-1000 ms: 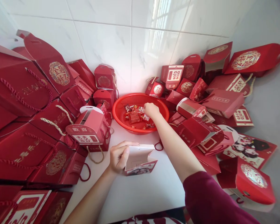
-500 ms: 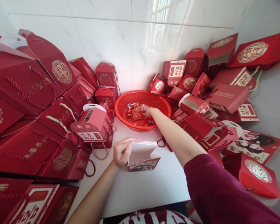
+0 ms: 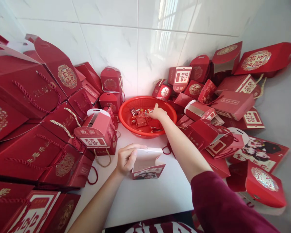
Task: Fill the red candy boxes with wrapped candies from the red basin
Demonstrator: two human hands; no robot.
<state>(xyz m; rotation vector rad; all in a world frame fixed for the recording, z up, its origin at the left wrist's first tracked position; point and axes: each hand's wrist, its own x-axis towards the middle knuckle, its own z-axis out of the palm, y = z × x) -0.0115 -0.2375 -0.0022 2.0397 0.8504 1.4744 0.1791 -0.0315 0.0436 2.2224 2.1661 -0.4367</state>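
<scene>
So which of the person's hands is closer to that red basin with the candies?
The right hand. It reaches inside the red basin, over the wrapped candies. The left hand is nearer the person, apart from the basin, holding open a small gift box on the table.

We cannot see the fingertips of our right hand (image 3: 157, 113) — they are buried among the sweets (image 3: 142, 120), too small to tell apart. The big bags (image 3: 19, 87) at left run off the edge — lettering unreadable.
</scene>
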